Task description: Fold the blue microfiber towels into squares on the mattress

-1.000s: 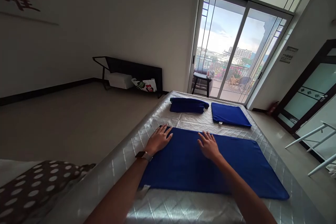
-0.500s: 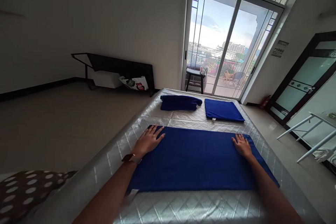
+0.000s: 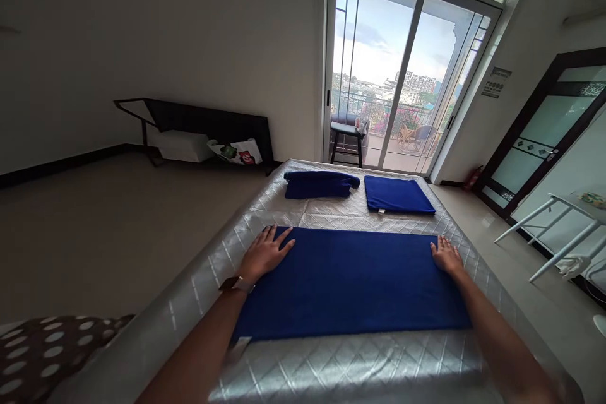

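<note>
A blue folded cloth (image 3: 353,284) lies flat across the silver quilted mattress (image 3: 341,363), with a small white tag at its near left corner. My left hand (image 3: 266,254) rests palm down on its far left corner, fingers spread. At the far right corner, my right hand (image 3: 447,256) lies flat over the edge, its fingers stretched out close together. Farther up the mattress are a loosely folded blue cloth (image 3: 322,185) on the left and a neat blue folded square (image 3: 398,194) on the right, also tagged.
A brown polka-dot fabric (image 3: 61,350) sits at the lower left. By the wall stands a black frame (image 3: 203,118) with a white box (image 3: 184,146) under it. Glass sliding doors (image 3: 402,76) rise beyond the mattress. A white-legged table (image 3: 563,227) stands at right.
My right hand has slid right, from the cloth's top onto its right edge. The cloth's right side now looks straighter there. My left hand stays at its corner. The view has shifted slightly.
</note>
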A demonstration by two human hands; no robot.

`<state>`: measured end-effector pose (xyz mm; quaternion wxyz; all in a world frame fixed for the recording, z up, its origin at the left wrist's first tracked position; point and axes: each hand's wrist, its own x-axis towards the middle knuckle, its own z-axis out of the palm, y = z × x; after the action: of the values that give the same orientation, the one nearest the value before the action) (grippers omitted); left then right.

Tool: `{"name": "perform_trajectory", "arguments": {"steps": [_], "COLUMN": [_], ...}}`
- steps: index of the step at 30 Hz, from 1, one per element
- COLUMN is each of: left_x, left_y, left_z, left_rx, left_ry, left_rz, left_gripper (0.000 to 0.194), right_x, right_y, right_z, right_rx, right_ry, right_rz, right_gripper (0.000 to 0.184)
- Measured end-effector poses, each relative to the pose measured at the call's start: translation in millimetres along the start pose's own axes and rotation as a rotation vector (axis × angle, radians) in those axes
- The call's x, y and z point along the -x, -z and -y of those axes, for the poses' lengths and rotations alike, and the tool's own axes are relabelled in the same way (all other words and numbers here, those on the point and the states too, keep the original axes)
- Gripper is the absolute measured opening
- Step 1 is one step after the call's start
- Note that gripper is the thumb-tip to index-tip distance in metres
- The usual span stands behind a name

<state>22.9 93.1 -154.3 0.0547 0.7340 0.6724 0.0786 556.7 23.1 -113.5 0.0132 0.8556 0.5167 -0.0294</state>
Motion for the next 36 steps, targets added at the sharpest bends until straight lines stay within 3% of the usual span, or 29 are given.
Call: {"name": "perform_trajectory", "arguments": {"steps": [4, 6, 8, 12, 15, 17, 20, 26, 29, 32, 36], "left_x": [0.6, 0.5, 0.4, 0.5, 0.4, 0.2, 0.4, 3.7, 4.9, 5.0, 4.8], "left_y": [4.1, 4.7, 4.1, 0.7, -2.4, -4.1, -5.0, 1.3, 4.3, 4.7, 3.5], "left_z": [-2.8, -3.0, -2.5, -0.5, 1.3, 2.4, 3.3, 1.6, 0.4, 0.3, 0.6], "left_rx": [0.002, 0.010, 0.026, 0.032, 0.019, 0.011, -0.007, -0.012, -0.011, -0.012, -0.015], "left_ry": [-0.013, -0.013, -0.009, 0.013, 0.039, 0.049, 0.049, 0.053, 0.059, 0.067, 0.059], "left_rz": [0.004, 0.002, -0.002, -0.012, -0.018, -0.029, -0.045, -0.032, -0.027, -0.020, -0.033], "left_gripper": [0.072, 0.072, 0.073, 0.073, 0.074, 0.074, 0.075, 0.074, 0.073, 0.072, 0.072], "right_x": [5.9, 18.3, 38.3, 82.6, 98.4, 96.6, 79.5, 23.1, 1.8, -5.3, -0.5], "right_y": [11.5, 12.5, 8.9, -7.4, -17.5, -20.0, -17.4, -5.6, -8.4, -14.8, -12.5], "right_z": [34.1, 72.1, 120.1, 207.2, 233.1, 227.6, 189.5, 54.6, 5.4, -11.1, -6.0], "right_rx": [0.025, 0.014, -0.035, -0.160, -0.190, -0.186, -0.149, -0.044, -0.051, -0.055, -0.010], "right_ry": [0.016, 0.129, 0.328, 0.628, 0.675, 0.655, 0.578, 0.201, 0.064, 0.053, 0.040], "right_rz": [-0.075, -0.121, -0.137, -0.033, 0.048, 0.066, 0.063, 0.028, 0.013, -0.013, -0.035], "right_gripper": [0.062, 0.061, 0.059, 0.058, 0.062, 0.064, 0.065, 0.065, 0.068, 0.069, 0.068]}}
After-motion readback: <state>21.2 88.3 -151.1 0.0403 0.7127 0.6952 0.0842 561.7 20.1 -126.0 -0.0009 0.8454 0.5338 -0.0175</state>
